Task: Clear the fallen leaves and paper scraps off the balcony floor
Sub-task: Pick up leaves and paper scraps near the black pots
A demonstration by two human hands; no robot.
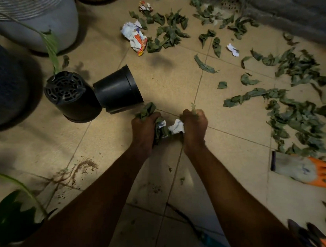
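Note:
My left hand (144,127) grips a bunch of green leaves (147,110) just right of a tipped black pot (118,89). My right hand (194,125) grips leaves and a white paper scrap (177,126); the two hands are side by side over the tiled floor (169,83). Many green leaves lie scattered at the top (171,34) and at the right (297,117). A large crumpled paper wad (135,36), a smaller printed scrap (145,6) and a small white scrap (233,50) lie among them.
A second black pot (70,96) lies upside down at the left beside a large grey planter (38,19). An orange and grey glove (303,169) lies at the right, another (318,241) at the bottom right. Spilled soil (79,168) marks the floor; a plant (11,214) stands bottom left.

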